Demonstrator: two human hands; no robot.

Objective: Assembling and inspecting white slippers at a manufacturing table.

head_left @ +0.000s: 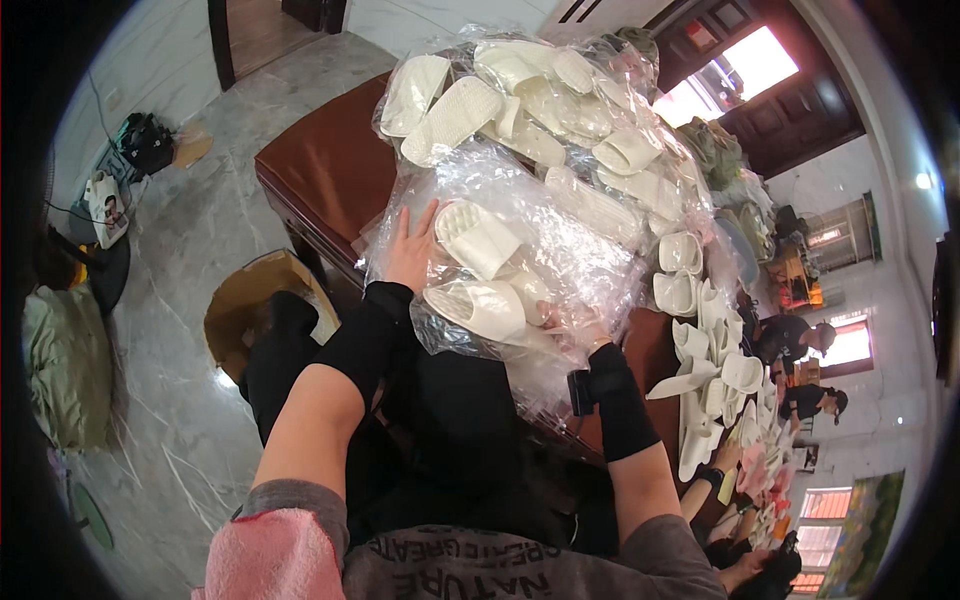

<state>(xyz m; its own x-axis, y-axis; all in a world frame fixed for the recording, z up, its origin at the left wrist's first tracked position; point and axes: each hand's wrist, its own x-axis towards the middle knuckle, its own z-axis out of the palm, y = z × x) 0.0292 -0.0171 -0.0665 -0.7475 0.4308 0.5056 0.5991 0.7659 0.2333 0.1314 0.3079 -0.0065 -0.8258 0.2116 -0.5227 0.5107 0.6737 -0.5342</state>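
Observation:
A pair of cream slippers lies in front of me: one slipper (478, 240) sits farther off, the other slipper (478, 308) nearer. Clear plastic bag film (590, 265) lies around and beneath them. My left hand (408, 252) rests on the film at their left, fingers stretched and spread. At the right of the nearer slipper is my right hand (575, 325), its fingers curled into the crinkled film and partly veiled by it. One fingertip is close to the slipper's toe strap. Black sleeves cover both wrists and forearms.
Bagged cream slippers (450, 120) pile up at the far side of the brown table (330, 150). Loose slippers (715, 370) run along the right, where other people (800, 340) are at work. On the floor at left stand a cardboard box (240, 300) and a green sack (65, 370).

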